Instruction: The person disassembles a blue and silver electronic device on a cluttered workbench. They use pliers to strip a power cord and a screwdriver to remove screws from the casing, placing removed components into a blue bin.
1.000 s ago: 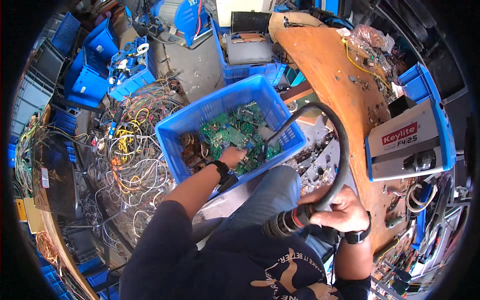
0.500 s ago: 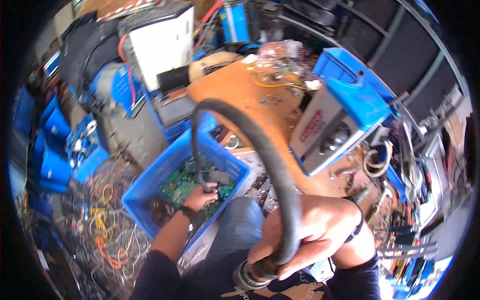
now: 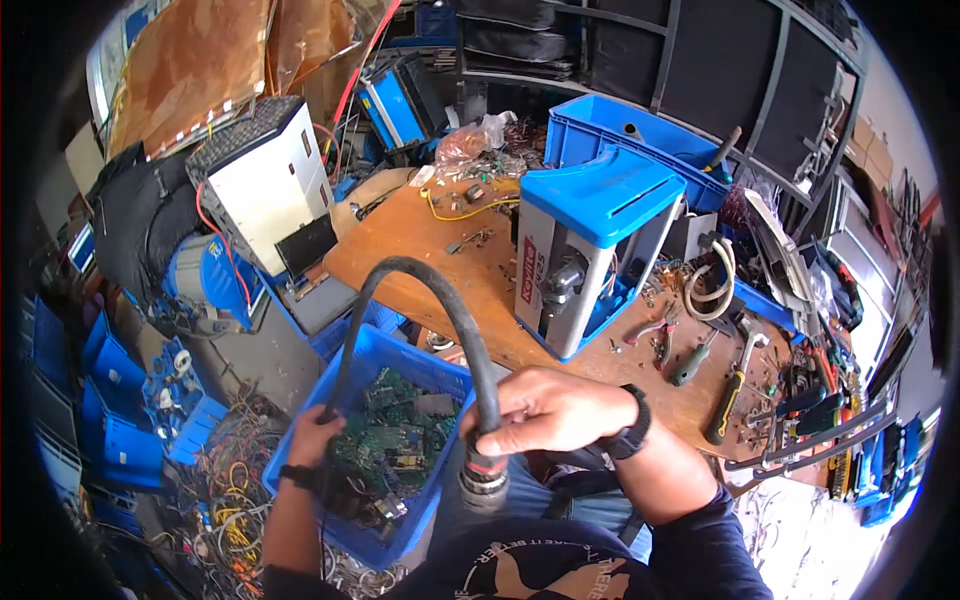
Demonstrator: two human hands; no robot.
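Observation:
A thick black hose arches up between my hands. My right hand is closed around it just above a metal end collar with a reddish band, over my lap. My left hand grips the hose's other side, by the left wall of a blue plastic crate; whatever lies below that grip is hard to make out. Inside the crate are several green circuit boards and some darker parts.
An orange-brown workbench bears a blue-topped, grey-sided device, a hammer, a green-handled screwdriver and pliers. Behind stands a blue bin. Tangled cables cover the floor at the left.
My right hand has moved farther from the head camera with the hose's collar end. The left hand has shifted left, from over the boards to the crate's left side. The view has turned somewhat.

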